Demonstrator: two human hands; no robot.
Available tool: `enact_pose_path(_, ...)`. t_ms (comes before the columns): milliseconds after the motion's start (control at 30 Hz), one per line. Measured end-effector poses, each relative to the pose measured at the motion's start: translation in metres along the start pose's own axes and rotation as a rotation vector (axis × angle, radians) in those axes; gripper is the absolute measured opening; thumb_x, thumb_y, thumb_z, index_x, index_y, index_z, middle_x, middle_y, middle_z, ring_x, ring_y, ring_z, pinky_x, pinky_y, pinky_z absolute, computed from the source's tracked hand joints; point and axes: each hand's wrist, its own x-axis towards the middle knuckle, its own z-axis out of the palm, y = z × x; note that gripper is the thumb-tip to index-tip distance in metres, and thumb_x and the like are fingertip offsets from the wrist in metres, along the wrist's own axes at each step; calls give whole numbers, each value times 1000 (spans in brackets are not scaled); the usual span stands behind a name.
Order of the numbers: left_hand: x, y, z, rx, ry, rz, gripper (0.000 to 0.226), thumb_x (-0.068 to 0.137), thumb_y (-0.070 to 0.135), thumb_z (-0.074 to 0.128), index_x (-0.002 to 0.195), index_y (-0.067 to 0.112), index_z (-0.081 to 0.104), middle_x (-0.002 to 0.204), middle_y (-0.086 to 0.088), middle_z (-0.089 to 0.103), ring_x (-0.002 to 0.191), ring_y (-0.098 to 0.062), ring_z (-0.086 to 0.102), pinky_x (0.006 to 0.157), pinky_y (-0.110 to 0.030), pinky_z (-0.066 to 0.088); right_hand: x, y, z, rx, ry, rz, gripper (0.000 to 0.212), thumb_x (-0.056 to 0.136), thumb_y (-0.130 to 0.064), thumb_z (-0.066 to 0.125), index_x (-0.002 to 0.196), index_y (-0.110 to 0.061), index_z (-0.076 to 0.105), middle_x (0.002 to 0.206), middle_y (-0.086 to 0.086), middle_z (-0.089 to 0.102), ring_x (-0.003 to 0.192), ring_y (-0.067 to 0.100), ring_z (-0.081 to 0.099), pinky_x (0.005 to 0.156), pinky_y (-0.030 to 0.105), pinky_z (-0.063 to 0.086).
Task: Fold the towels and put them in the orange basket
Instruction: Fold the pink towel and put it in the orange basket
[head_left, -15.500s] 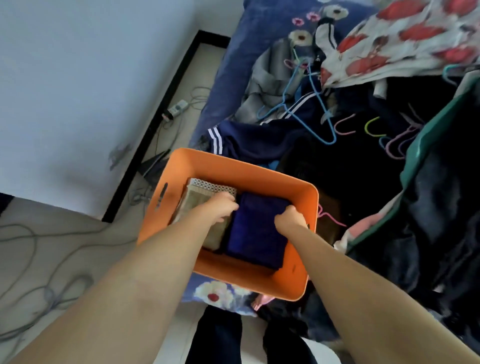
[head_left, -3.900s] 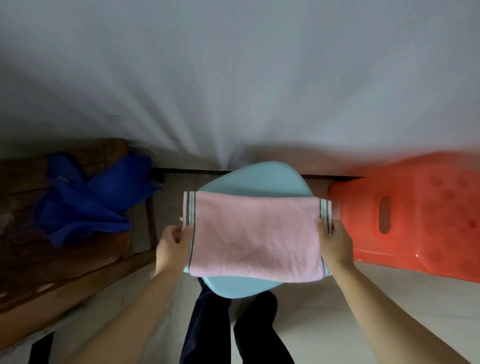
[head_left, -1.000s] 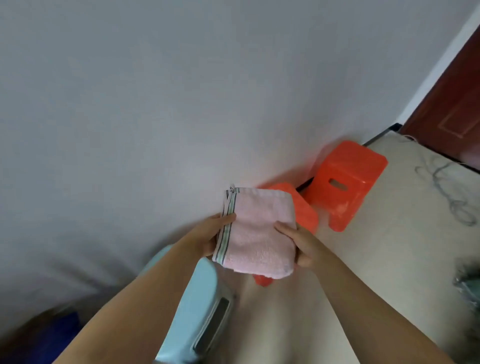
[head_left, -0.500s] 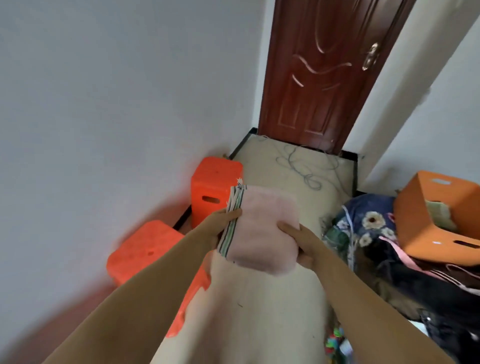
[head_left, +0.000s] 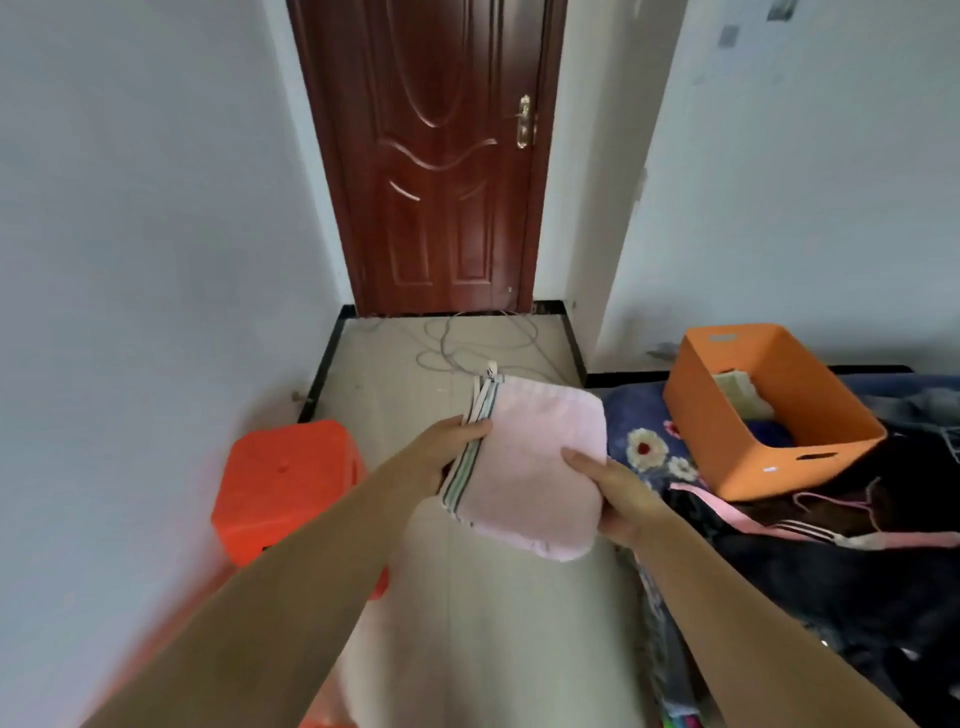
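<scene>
Folded pink towel (head_left: 535, 467) up in the air: left hand (head_left: 447, 452) pinches its striped edge, right hand (head_left: 618, 499) grips the opposite side, thumb on top, orange basket (head_left: 727, 441) off right.

The folded towel (head_left: 535, 467) sits mid-view, left hand (head_left: 447, 452) at its 9 o'clock, right hand (head_left: 618, 499) at 3. The basket (head_left: 727, 431) lies at 2 o'clock on the bed (head_left: 644, 415), the stool (head_left: 280, 483) at 9, the door (head_left: 436, 156) at 12.
</scene>
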Motion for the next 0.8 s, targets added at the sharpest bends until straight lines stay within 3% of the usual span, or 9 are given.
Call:
enact_pose_path(167, 85, 27, 62, 78, -160, -95, 14, 97, 15, 49, 98, 10, 61, 87, -9, 66, 75, -21, 63, 67, -28, 51, 24, -36, -57, 124, 149, -32, 47, 82, -20, 69, 127, -12, 56, 118, 15, 67, 109, 34, 64, 85, 46, 54)
enact_pose_path(333, 167, 41, 150, 158, -262, -153, 25, 96, 16, 53, 116, 5, 60, 90, -10, 66, 77, -23, 63, 69, -29, 52, 56, -74, -143, 168, 284, -76, 48, 82, -22, 71, 126, -11, 56, 116, 14, 69, 107, 34, 65, 88, 47, 53)
enact_pose_path(433, 216, 57, 193, 183, -302, -195, 28, 94, 19, 56, 115, 2, 63, 87, -10, 70, 75, -23, 66, 66, -30, 53, 84, -106, -188, 179, 302, -112, 59, 74, -25, 76, 128, -14, 55, 117, 13, 68, 108, 34, 64, 91, 51, 51)
enact_pose_path(533, 271, 81, 242, 190, -343, -245, 26, 92, 24, 60, 107, 5, 67, 76, -6, 74, 65, -19, 71, 59, -28, 55, 114, -149, -237, 209, 337, -101, 56, 77, -27, 75, 127, -15, 55, 118, 14, 67, 108, 36, 64, 83, 49, 54)
enact_pose_path(667, 329, 108, 302, 185, -450, -197, 15, 93, 20, 57, 101, 11, 67, 82, -4, 75, 70, -16, 71, 70, -30, 57, 140, -201, -294, 259, 395, -123, 48, 81, -26, 71, 125, -14, 57, 115, 14, 69, 105, 35, 65, 80, 46, 54)
enact_pose_path(800, 384, 108, 358, 372, -498, -168, 29, 89, 11, 62, 118, 9, 61, 103, -11, 68, 87, -23, 66, 87, -37, 53, 160, -222, -346, 353, 485, -115, 50, 79, -24, 72, 126, -14, 56, 115, 14, 69, 106, 34, 64, 77, 44, 55)
